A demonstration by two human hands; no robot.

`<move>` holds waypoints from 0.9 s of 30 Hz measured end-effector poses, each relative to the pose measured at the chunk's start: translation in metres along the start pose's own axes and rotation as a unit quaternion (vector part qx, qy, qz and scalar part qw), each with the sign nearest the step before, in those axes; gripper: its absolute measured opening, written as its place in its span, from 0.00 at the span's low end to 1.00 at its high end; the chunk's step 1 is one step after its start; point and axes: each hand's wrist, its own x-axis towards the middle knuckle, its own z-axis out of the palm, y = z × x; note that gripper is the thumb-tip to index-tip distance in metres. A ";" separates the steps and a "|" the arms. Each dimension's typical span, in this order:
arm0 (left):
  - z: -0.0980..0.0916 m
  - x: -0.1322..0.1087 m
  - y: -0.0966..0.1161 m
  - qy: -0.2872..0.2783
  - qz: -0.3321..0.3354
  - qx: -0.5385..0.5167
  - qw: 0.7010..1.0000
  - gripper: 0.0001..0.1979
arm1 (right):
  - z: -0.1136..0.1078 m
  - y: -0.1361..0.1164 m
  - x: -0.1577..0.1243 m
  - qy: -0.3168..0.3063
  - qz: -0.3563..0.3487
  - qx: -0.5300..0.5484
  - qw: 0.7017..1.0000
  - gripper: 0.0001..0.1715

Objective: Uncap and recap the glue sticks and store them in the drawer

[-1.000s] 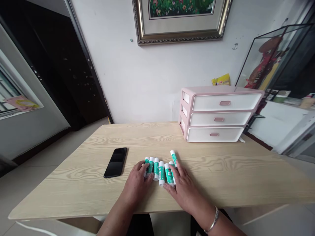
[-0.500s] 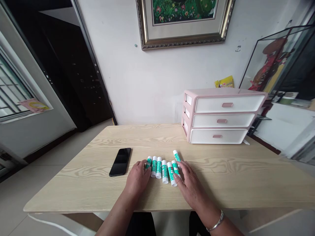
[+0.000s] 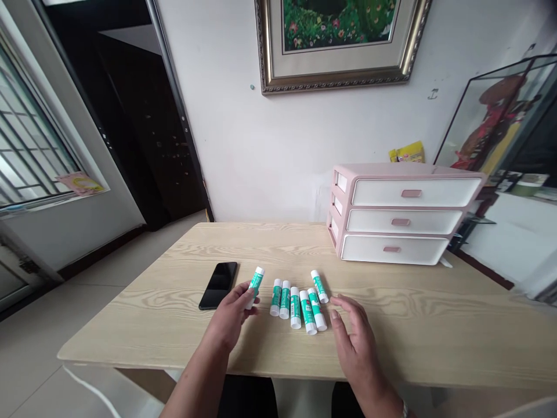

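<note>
My left hand (image 3: 235, 307) grips a glue stick (image 3: 256, 281) with a green label and white ends, tilted and lifted off the wooden table. To its right, several more glue sticks (image 3: 295, 307) of the same look lie side by side in a loose, uneven row. One glue stick (image 3: 319, 286) rests a little farther back at the row's right end. My right hand (image 3: 354, 334) hovers just right of the row, fingers apart, with nothing in it.
A black phone (image 3: 219, 285) lies left of my left hand on the table (image 3: 152, 319). At the back right stands a pink and white drawer unit (image 3: 400, 222), with a yellow packet (image 3: 408, 152) behind its top. A framed picture (image 3: 335, 84) hangs on the wall.
My left hand has picked up the leftmost glue stick and drawn it left, away from the row. My right hand has come off the sticks and moved right. The view has shifted slightly.
</note>
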 end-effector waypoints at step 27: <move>0.016 -0.096 0.034 -0.178 0.063 -0.010 0.982 0.13 | 0.007 -0.069 -0.024 -0.262 0.037 0.080 0.961 0.12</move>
